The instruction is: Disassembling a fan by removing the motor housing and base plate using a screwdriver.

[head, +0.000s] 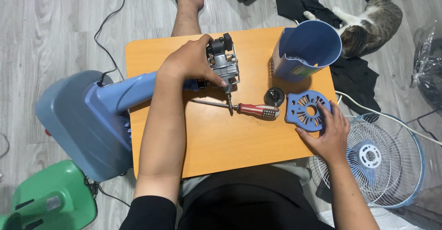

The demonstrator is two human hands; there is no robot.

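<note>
The fingers [220,79] of the left hand [191,59] curl over the bare fan motor [224,64], thumb running down its near side toward the shaft and the other fingers wrapped round the far side, so the hand closes on the metal body. The motor sits at the top of the blue fan neck [133,89], which lies across the left edge of the orange bench [221,138] and leads back to the blue fan base [78,124] resting on the floor. Just below the motor a red-handled screwdriver [244,109] lies flat on the bench, its tip pointing left, touching neither hand.

The fingers [328,112] of the right hand [327,135] are spread and laid flat on the near right edge of a round blue slotted motor cover [304,111] at the bench's right side; they press on it rather than pinch it. Just left of the cover sits a small black round knob [275,96]. Behind both, the blue rear motor housing [306,50] lies on its side with its open end facing the camera.

Off the bench, a wire fan guard [373,158] lies on the floor at right, a tabby cat [373,20] sprawls beside a black cloth [354,75] at the top right, and a green plastic stool [50,200] stands at the lower left.
</note>
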